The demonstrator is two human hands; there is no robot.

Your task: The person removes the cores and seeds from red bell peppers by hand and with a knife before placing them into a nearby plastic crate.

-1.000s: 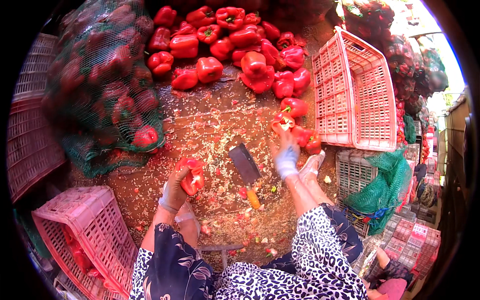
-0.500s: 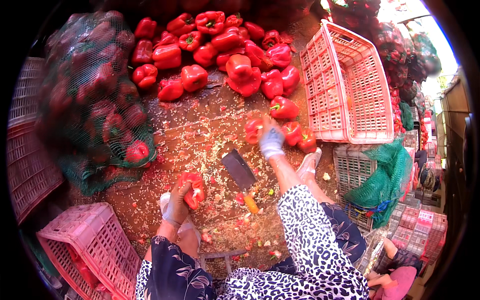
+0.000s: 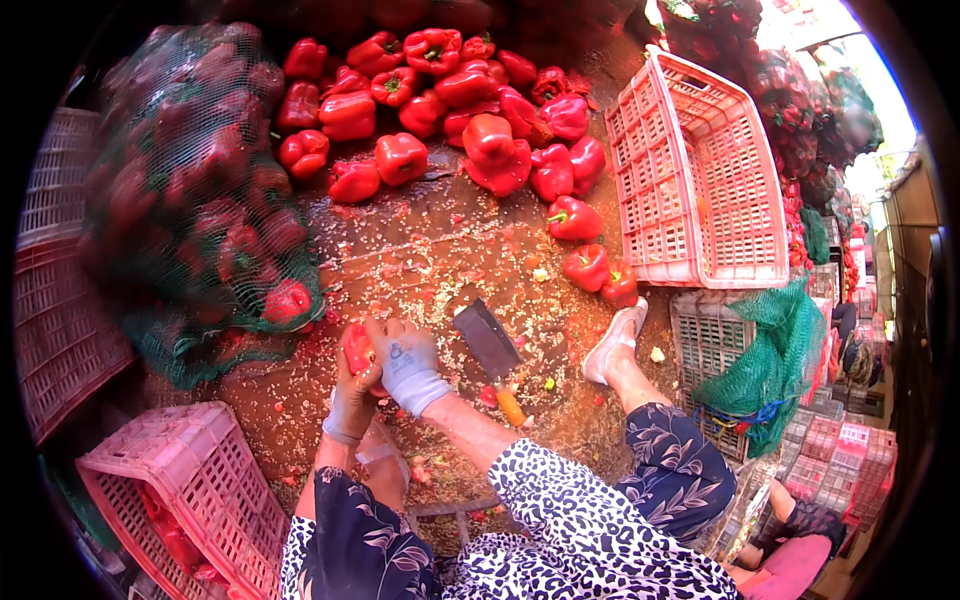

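Observation:
My left hand (image 3: 350, 408), with a glove cuff at the wrist, holds a red bell pepper (image 3: 357, 349) low on the left, above my foot. My right hand (image 3: 408, 362), in a pale glove, is closed against that pepper's right side, fingers bent. What lies between the two palms is hidden, so I cannot tell whether there is one pepper or two. To the right of my hands a cleaver with a wide dark blade (image 3: 486, 338) and an orange handle (image 3: 511, 405) lies on the seed-strewn floor (image 3: 430, 270).
Whole red peppers (image 3: 348, 116) are heaped at the far side. A green net sack of peppers (image 3: 200, 200) stands left. A pink crate (image 3: 700, 180) lies tipped at right; another crate (image 3: 190, 480) sits near left with red pieces inside. Green netting (image 3: 765, 360) drapes a crate.
My right hand has come left from the pepper row on the right to meet my left hand. The pepper it touched is gone from that spot. The view has shifted slightly.

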